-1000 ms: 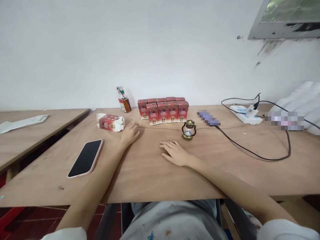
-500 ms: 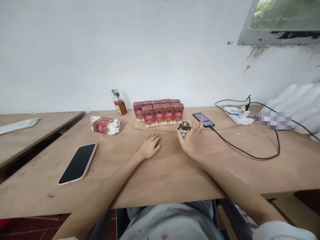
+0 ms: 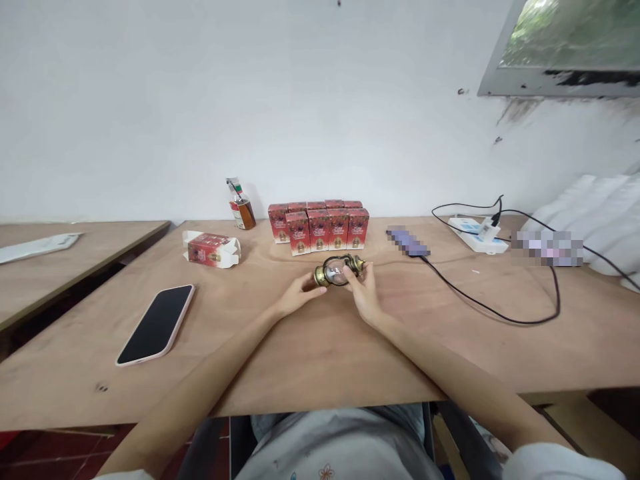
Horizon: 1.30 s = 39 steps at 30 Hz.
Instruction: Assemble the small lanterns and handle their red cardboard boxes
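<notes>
A small brass-coloured lantern with a clear bulging middle lies on its side between my two hands, its base to the left and its pointed top to the right. My left hand is at the base, thumb in front and fingers behind. The thumb and fingers of my right hand close round the lantern near its top. Just behind it stand several red and white printed cartons, in two rows.
An opened red carton lies on its side at the left, with a phone nearer me. A bottle of brown liquid stands by the wall. On the right are another phone, a black cable and a white power strip.
The lantern has gone from upright on the table to lying sideways in my hands. My right hand has moved left with it, and my left hand has come to its base.
</notes>
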{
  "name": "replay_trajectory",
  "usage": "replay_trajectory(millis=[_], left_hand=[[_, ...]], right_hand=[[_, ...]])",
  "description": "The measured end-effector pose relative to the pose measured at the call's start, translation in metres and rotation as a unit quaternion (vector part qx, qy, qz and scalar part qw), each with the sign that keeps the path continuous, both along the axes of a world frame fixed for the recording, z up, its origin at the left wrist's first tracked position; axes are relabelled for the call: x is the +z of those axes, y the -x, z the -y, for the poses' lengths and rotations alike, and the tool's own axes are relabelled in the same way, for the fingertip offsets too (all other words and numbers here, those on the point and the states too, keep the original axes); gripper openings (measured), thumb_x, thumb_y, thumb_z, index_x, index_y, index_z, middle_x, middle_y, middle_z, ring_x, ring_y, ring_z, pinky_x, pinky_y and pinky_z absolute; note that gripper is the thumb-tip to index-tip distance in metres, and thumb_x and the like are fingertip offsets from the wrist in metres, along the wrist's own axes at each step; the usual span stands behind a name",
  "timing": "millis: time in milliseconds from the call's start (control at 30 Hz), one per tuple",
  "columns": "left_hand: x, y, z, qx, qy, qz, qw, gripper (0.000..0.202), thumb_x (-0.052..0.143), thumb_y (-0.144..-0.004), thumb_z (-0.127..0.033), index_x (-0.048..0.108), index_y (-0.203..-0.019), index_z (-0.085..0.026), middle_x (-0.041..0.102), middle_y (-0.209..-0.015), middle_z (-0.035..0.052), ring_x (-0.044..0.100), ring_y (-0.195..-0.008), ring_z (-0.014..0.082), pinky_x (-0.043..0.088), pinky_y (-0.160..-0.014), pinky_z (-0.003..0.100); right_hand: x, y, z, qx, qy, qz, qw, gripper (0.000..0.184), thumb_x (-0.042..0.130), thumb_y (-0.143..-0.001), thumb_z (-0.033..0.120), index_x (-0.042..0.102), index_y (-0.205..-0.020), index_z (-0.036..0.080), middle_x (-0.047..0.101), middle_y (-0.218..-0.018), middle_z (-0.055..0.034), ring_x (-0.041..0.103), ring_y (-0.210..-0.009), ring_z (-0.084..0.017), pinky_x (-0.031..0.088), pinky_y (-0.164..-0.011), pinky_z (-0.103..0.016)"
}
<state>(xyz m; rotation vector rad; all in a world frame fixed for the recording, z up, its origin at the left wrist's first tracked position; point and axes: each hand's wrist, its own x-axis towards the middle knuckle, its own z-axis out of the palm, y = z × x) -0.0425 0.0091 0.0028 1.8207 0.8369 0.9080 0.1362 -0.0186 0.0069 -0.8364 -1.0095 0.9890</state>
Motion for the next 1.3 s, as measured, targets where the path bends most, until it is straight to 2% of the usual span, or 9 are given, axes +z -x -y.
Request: replay_trajectory(millis=[133, 233, 367, 467, 633, 800, 967, 1167, 1300], left_hand=[[0.003, 0.0, -0.001, 0.066, 0.078, 0.125, 0.987, 0.048, 0.066, -0.07, -0.048, 0.06, -0.104, -0.015, 0.063, -0.11, 0.0086, 0.057, -0.104, 0.0255, 0.045, -0.09, 0.04], [0.006, 0.002, -0.002, 0.093, 0.114, 0.161, 0.976, 0.049, 0.07, -0.066, -0.047, 0.058, -0.103, -0.017, 0.06, -0.109, 0.0065, 0.057, -0.101, 0.0234, 0.048, -0.082, 0.036], [0.006, 0.003, -0.004, 0.103, 0.132, 0.184, 0.969, 0.044, 0.072, -0.064, -0.043, 0.057, -0.094, -0.016, 0.059, -0.101, 0.005, 0.058, -0.092, 0.019, 0.051, -0.073, 0.031], [0.005, 0.004, -0.004, 0.123, 0.138, 0.204, 0.961, 0.041, 0.073, -0.063, -0.038, 0.054, -0.09, -0.015, 0.058, -0.096, 0.0038, 0.06, -0.082, 0.0152, 0.052, -0.067, 0.028], [0.006, 0.004, -0.003, 0.13, 0.151, 0.222, 0.955, 0.047, 0.069, -0.066, -0.034, 0.048, -0.106, -0.02, 0.059, -0.094, 0.0016, 0.06, -0.063, 0.0102, 0.053, -0.059, 0.027], [0.012, 0.005, -0.001, 0.127, 0.172, 0.233, 0.949, 0.038, 0.066, -0.066, -0.033, 0.055, -0.099, -0.016, 0.059, -0.095, 0.0051, 0.058, -0.075, 0.0134, 0.052, -0.055, 0.023], [0.019, 0.008, 0.002, 0.082, 0.192, 0.208, 0.956, 0.041, 0.063, -0.068, -0.035, 0.057, -0.101, -0.013, 0.06, -0.101, 0.0091, 0.058, -0.083, 0.0176, 0.054, -0.058, 0.026], [0.016, 0.009, 0.002, 0.096, 0.195, 0.23, 0.949, 0.036, 0.067, -0.06, -0.027, 0.055, -0.092, -0.017, 0.057, -0.09, 0.0024, 0.056, -0.079, 0.0151, 0.054, -0.059, 0.027], [0.015, 0.012, 0.001, 0.072, 0.206, 0.218, 0.951, 0.037, 0.067, -0.058, -0.025, 0.053, -0.092, -0.019, 0.057, -0.09, 0.0009, 0.055, -0.078, 0.0145, 0.054, -0.06, 0.028]], right_hand=[[0.008, 0.009, 0.013, 0.1, 0.029, -0.028, 0.994, 0.037, 0.07, -0.067, 0.042, 0.05, -0.093, 0.025, 0.061, -0.103, -0.0012, 0.06, -0.096, -0.017, 0.054, -0.082, -0.037], [0.011, 0.009, 0.014, 0.142, 0.051, -0.042, 0.988, 0.04, 0.072, -0.064, 0.04, 0.056, -0.096, 0.024, 0.06, -0.108, -0.0025, 0.058, -0.099, -0.018, 0.054, -0.083, -0.037], [0.008, 0.005, 0.01, 0.173, 0.08, -0.043, 0.981, 0.038, 0.073, -0.06, 0.036, 0.058, -0.092, 0.022, 0.06, -0.103, -0.0027, 0.056, -0.093, -0.018, 0.056, -0.07, -0.032], [0.004, -0.001, 0.005, 0.151, 0.091, -0.046, 0.983, 0.034, 0.073, -0.056, 0.03, 0.056, -0.085, 0.023, 0.059, -0.092, 0.0002, 0.055, -0.083, -0.015, 0.052, -0.063, -0.027], [0.0, -0.011, -0.004, 0.108, 0.087, -0.046, 0.989, 0.04, 0.069, -0.053, 0.026, 0.052, -0.089, 0.024, 0.055, -0.081, 0.0036, 0.053, -0.073, -0.012, 0.046, -0.061, -0.025], [0.001, -0.013, -0.007, 0.116, 0.142, -0.07, 0.981, 0.036, 0.068, -0.059, 0.036, 0.053, -0.088, 0.022, 0.055, -0.065, 0.0054, 0.048, -0.057, -0.009, 0.04, -0.054, -0.023], [0.001, -0.013, -0.009, 0.166, 0.137, -0.033, 0.976, 0.035, 0.072, -0.058, 0.043, 0.06, -0.079, 0.018, 0.053, -0.058, 0.0059, 0.043, -0.049, -0.006, 0.035, -0.051, -0.021], [-0.003, -0.014, -0.014, 0.119, 0.137, -0.016, 0.983, 0.039, 0.074, -0.054, 0.046, 0.062, -0.077, 0.017, 0.054, -0.057, 0.0058, 0.041, -0.047, -0.006, 0.035, -0.049, -0.022], [-0.004, -0.015, -0.016, 0.107, 0.118, 0.023, 0.987, 0.039, 0.073, -0.055, 0.048, 0.063, -0.077, 0.017, 0.054, -0.056, 0.0055, 0.041, -0.046, -0.006, 0.035, -0.047, -0.022]])
